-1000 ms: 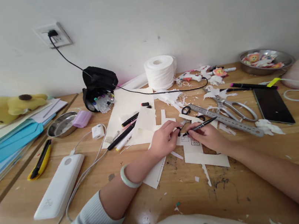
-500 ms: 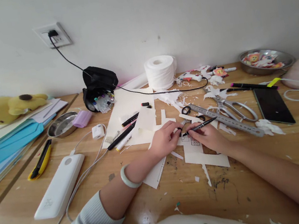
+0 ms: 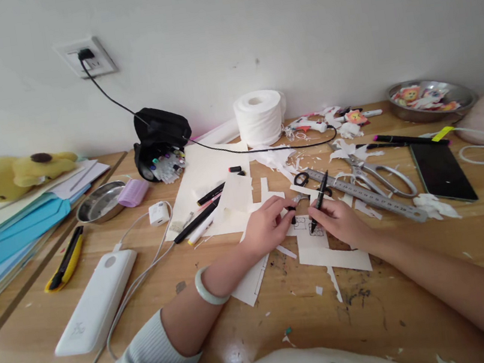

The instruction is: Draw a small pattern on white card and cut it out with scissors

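My right hand grips a black marker whose tip points down at a small drawing on a cut piece of white paper. Black line patterns show on that paper. Between the fingers of my left hand is a small black pen cap, held just left of the marker. Small scissors with black handles lie beyond my hands, partly covered by a paper strip. A steel ruler runs diagonally behind my right hand.
Large scissors and a phone lie to the right. A paper roll and a metal bowl stand along the wall. To the left are a power bank, its cable, a yellow cutter and a black pen case.
My right hand has swung the marker from nearly level to steep, and its tip has moved from beside the cap down to the drawing. My left hand has stayed put.
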Demonstrator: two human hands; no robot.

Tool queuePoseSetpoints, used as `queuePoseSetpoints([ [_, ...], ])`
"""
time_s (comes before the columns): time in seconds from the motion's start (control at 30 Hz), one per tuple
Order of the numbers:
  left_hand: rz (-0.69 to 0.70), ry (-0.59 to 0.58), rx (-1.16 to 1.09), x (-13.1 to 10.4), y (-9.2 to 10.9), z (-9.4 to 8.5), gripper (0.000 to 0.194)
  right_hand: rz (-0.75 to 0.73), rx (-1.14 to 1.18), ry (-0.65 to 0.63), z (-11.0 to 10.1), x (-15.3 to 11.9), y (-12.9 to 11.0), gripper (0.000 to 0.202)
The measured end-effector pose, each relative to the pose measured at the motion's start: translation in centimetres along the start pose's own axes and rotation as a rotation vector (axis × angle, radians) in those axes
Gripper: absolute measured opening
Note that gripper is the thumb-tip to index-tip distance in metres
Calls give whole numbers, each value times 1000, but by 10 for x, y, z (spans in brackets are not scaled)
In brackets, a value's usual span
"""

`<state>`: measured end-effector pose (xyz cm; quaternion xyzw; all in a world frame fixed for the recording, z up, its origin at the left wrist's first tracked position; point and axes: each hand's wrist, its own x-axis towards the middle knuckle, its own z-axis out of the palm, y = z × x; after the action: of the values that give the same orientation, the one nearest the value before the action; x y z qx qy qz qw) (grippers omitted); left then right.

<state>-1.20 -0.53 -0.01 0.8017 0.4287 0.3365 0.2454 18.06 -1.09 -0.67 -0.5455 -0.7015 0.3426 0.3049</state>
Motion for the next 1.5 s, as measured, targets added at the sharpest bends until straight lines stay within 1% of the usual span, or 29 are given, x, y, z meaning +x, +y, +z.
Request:
queuePoseSetpoints([
  [0.07, 0, 5, -2, 0, 0, 0, 19, -4, -33, 5, 0, 0, -1, 40],
  [0.3, -16, -6, 2, 0, 2, -1, 19, -33, -108, -41, -2, 1, -3, 47],
  [0.5, -22, -18, -1, 0, 3, -2, 19, -47, -284, -35, -5, -1, -7, 46],
  [0.63, -39, -24, -1, 1, 5, -2, 20, -25, -347, -29, -5, -1, -9, 44],
  [0.73, -46, -28, -4, 0, 5, -3, 20, -32, -359, -30, -6, -1, -11, 45],
  [0.93, -57, -32, 1, 1, 5, -2, 20, 3, -380, -72, -8, -1, -16, 50],
  [1.17, -54, -42, -10, 1, 5, -2, 20, 12, -414, -109, -8, -2, -19, 50],
  [1.5, -46, -57, 9, 0, 4, -2, 21, -47, -479, -79, -5, -2, -15, 45],
])
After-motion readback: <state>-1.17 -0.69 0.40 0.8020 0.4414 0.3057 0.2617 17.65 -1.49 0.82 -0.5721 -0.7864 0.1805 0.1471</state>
